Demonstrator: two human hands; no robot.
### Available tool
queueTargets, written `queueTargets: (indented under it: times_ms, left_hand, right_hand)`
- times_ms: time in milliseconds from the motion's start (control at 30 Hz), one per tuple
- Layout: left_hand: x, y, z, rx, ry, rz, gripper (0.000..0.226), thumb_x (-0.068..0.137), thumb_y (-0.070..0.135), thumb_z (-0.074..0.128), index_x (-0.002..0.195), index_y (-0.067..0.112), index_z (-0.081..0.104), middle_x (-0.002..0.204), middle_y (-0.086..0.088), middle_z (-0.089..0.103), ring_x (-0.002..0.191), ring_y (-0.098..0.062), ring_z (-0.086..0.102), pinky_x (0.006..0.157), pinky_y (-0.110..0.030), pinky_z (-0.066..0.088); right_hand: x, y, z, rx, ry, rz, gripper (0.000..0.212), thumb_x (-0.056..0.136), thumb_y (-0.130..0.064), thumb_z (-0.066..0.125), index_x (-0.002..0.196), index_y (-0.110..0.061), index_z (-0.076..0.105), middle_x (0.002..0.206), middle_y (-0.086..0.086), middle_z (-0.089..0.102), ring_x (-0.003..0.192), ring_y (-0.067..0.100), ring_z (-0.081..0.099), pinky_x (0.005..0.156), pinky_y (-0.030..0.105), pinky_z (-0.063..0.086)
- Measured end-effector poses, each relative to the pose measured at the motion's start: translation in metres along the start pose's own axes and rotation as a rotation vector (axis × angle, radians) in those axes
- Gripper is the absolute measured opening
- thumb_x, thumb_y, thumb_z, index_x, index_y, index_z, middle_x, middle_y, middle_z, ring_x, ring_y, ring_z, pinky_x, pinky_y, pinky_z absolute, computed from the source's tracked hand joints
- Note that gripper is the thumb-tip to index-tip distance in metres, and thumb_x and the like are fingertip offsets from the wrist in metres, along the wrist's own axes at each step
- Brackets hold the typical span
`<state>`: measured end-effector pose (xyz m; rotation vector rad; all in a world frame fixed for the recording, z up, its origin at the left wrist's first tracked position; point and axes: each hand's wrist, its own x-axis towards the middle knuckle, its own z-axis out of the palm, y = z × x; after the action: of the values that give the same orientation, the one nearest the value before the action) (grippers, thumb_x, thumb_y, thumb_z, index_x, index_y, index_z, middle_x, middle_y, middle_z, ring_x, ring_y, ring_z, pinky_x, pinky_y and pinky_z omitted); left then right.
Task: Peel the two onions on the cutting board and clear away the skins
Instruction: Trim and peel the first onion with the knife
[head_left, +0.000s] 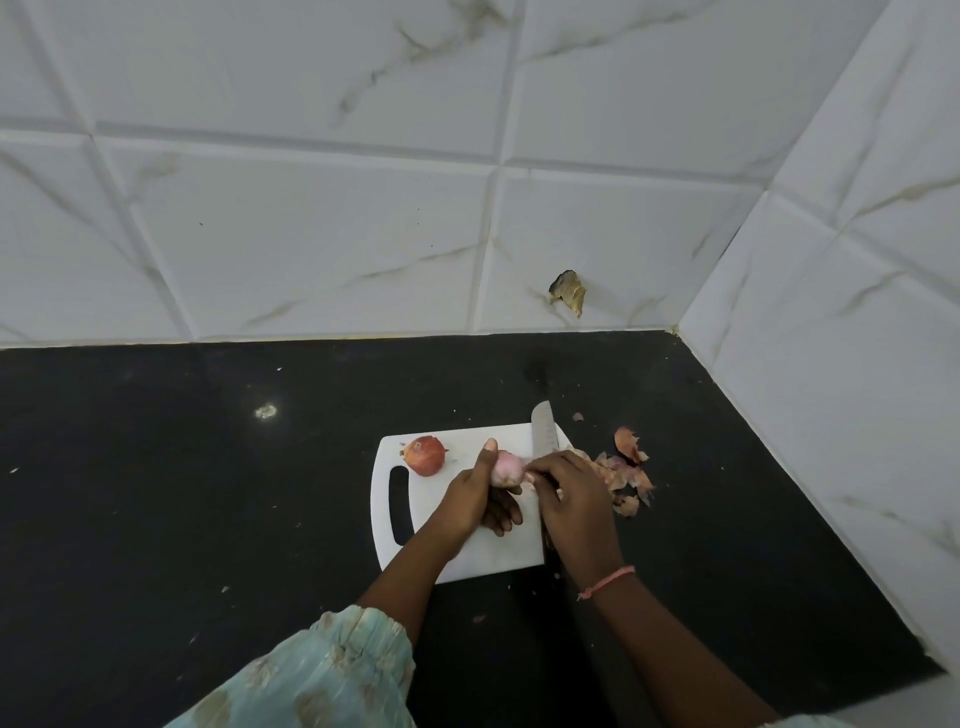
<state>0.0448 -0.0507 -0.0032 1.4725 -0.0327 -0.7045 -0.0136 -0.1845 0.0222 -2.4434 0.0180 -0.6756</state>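
Nearest, a pale green sleeve (332, 670) and two bare forearms reaching over a black counter (156, 493). On the white cutting board (498, 551), left hand (478, 499) curled around a half-peeled pale onion (505, 467), thumb up along its side; right hand (569, 493) pinching a strip of skin at its end. Knife (543, 428) lying under the right hand, blade pointing away: risk of a knuckle brushing the edge mid-pull. Farther left on the board, a second onion (426, 455), unpeeled. Loose skins (626, 475) scattered just right of the board, likely to drift further.
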Motion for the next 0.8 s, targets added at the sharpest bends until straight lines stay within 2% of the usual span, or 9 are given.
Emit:
queueTargets:
  times_ms: [100, 200, 300, 367, 467, 567, 700, 800]
  left_hand:
    - [0.000, 0.001, 0.001, -0.013, 0.002, -0.027, 0.081, 0.099, 0.066, 0.021, 0.086, 0.000, 0.065, 0.067, -0.020, 0.068, 0.051, -0.023, 0.061, 0.048, -0.023, 0.049]
    - [0.003, -0.002, -0.001, -0.009, -0.015, -0.032, 0.079, 0.099, 0.066, 0.020, 0.092, 0.001, 0.064, 0.071, -0.019, 0.069, 0.053, -0.022, 0.062, 0.051, -0.025, 0.051]
    - [0.003, -0.006, -0.004, 0.012, -0.026, 0.035, 0.058, 0.101, 0.059, 0.030, 0.113, 0.010, 0.060, 0.077, -0.015, 0.071, 0.057, -0.021, 0.063, 0.055, -0.026, 0.053]
    - [0.002, -0.010, -0.007, 0.003, -0.024, 0.112, 0.045, 0.100, 0.049, 0.045, 0.124, 0.013, 0.056, 0.079, -0.012, 0.070, 0.060, -0.019, 0.063, 0.056, -0.026, 0.053]
    - [-0.001, -0.013, -0.008, 0.013, -0.013, 0.209, 0.038, 0.097, 0.034, 0.058, 0.129, 0.012, 0.056, 0.078, -0.009, 0.071, 0.063, -0.017, 0.065, 0.060, -0.024, 0.053]
    - [-0.005, -0.012, -0.006, 0.024, -0.020, 0.283, 0.031, 0.097, 0.025, 0.062, 0.126, 0.015, 0.059, 0.077, -0.008, 0.071, 0.063, -0.015, 0.065, 0.060, -0.023, 0.053]
    - [-0.007, -0.012, -0.009, -0.008, -0.032, 0.294, 0.029, 0.098, 0.022, 0.059, 0.127, 0.016, 0.059, 0.079, -0.007, 0.072, 0.066, -0.015, 0.065, 0.061, -0.022, 0.052]
    - [-0.007, -0.013, -0.009, 0.005, -0.044, 0.300, 0.031, 0.099, 0.024, 0.057, 0.128, 0.014, 0.060, 0.080, -0.007, 0.072, 0.067, -0.015, 0.065, 0.062, -0.022, 0.052]
  right_hand:
    - [0.001, 0.008, -0.008, 0.059, 0.082, 0.126, 0.017, 0.083, 0.004, 0.065, 0.089, -0.011, 0.070, 0.087, -0.002, 0.067, 0.084, 0.011, 0.060, 0.076, 0.027, 0.051]
    - [0.006, 0.022, -0.023, 0.053, 0.143, 0.249, 0.021, 0.087, 0.007, 0.059, 0.097, -0.008, 0.071, 0.097, 0.005, 0.069, 0.093, 0.009, 0.060, 0.083, 0.020, 0.046]
    - [0.011, 0.035, -0.029, -0.105, 0.055, 0.287, 0.032, 0.088, 0.006, 0.058, 0.116, -0.007, 0.067, 0.123, 0.011, 0.061, 0.120, 0.023, 0.055, 0.100, 0.027, 0.042]
    - [0.012, 0.035, -0.029, -0.128, -0.006, 0.250, 0.038, 0.088, -0.002, 0.063, 0.125, -0.012, 0.062, 0.133, 0.006, 0.053, 0.128, 0.020, 0.047, 0.104, 0.033, 0.043]
    - [0.011, 0.018, -0.024, 0.056, -0.103, 0.149, 0.031, 0.088, -0.013, 0.066, 0.118, -0.021, 0.064, 0.122, -0.004, 0.058, 0.112, 0.008, 0.054, 0.092, 0.023, 0.049]
    - [0.009, 0.001, -0.013, 0.168, -0.187, 0.074, 0.025, 0.088, -0.012, 0.067, 0.111, -0.022, 0.067, 0.108, -0.011, 0.061, 0.098, 0.001, 0.058, 0.078, 0.010, 0.046]
    - [0.010, -0.001, -0.005, 0.229, -0.189, 0.093, 0.021, 0.085, -0.009, 0.070, 0.104, -0.019, 0.069, 0.101, -0.010, 0.063, 0.092, -0.001, 0.060, 0.075, 0.009, 0.047]
    - [0.011, 0.003, -0.004, 0.199, -0.177, 0.137, 0.022, 0.086, -0.011, 0.070, 0.106, -0.020, 0.068, 0.102, -0.011, 0.062, 0.092, 0.001, 0.060, 0.076, 0.010, 0.047]
